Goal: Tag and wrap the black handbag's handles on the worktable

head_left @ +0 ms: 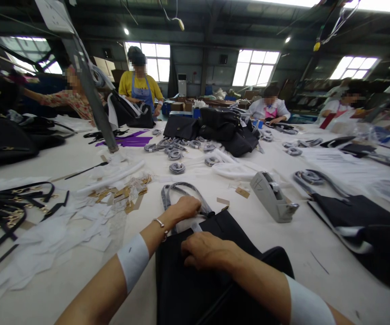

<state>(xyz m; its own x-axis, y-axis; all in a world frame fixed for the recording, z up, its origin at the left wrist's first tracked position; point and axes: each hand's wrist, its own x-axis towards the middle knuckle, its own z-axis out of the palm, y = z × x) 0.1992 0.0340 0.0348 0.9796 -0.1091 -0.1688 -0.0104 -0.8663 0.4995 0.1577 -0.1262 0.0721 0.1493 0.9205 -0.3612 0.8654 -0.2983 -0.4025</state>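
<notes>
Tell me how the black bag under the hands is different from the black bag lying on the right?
The black bag under the hands has both the left hand and right hand on it; the black bag on the right lies untouched. The near bag's grey handle stands in an arch above its top edge; the right bag's wrapped handle lies flat on the table. Both are black with pale wrapped handles.

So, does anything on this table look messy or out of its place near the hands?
Nothing looks damaged. The left hand and right hand rest on a black bag. To its left, white paper scraps and tan tags lie scattered loosely over the table, with no order. The tape dispenser lies tilted.
</notes>
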